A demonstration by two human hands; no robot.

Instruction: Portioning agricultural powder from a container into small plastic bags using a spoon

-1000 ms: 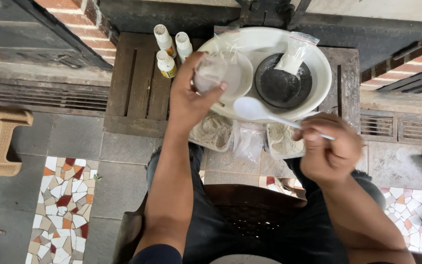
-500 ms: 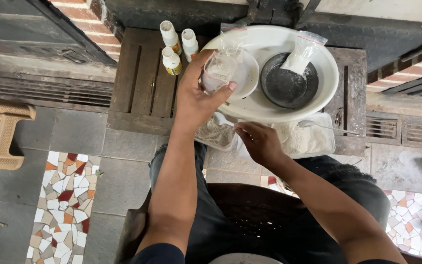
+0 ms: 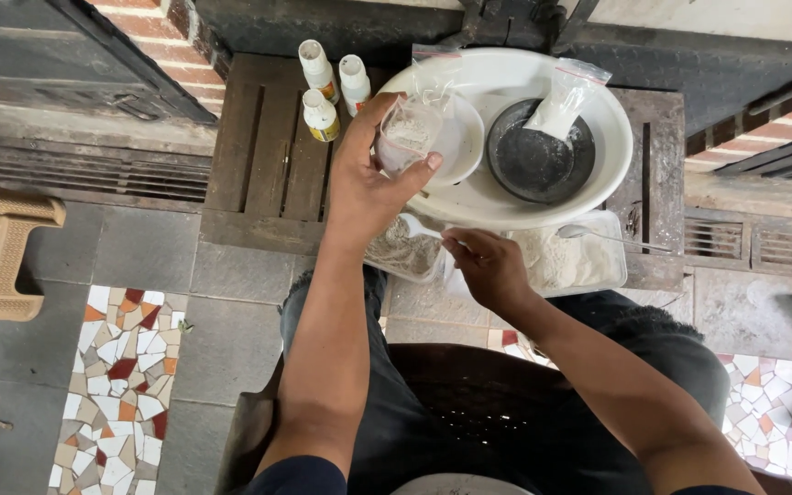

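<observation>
We look straight down from a head-worn camera at a seated person's lap, dark trousers and the woven seat of a brown chair, with two bare arms reaching forward over a grey stone floor patched with mosaic tile.

Nearest us, the right hand (image 3: 488, 266) hovers low at the front edge of a dark wooden table (image 3: 268, 156). Its fingers are curled and pinched on the edge of a small clear bag of greyish powder (image 3: 405, 247) that lies at the table's edge; how firm the hold is we cannot tell. Just right of that hand rests a clear shallow tray of white powder (image 3: 570, 261), with a metal spoon (image 3: 611, 236) lying across its far rim, untouched by either hand.

Farther on, the left hand (image 3: 368, 183) is raised over the table, thumb and fingers wrapped around a small clear cup (image 3: 410, 137) that has a little pale powder in its bottom. The cup is held above the near-left rim of a wide white basin (image 3: 588, 183).

Inside the basin sit a small white bowl (image 3: 465, 142) and a dark round pan (image 3: 533, 160), with a zip bag of white powder (image 3: 566, 96) leaning on the pan. Three small white bottles (image 3: 327, 87) stand at the back left of the table.

We judge the work to be partly along: some powder is in the cup, while the bags and tray remain well filled and the bottles are capped.
</observation>
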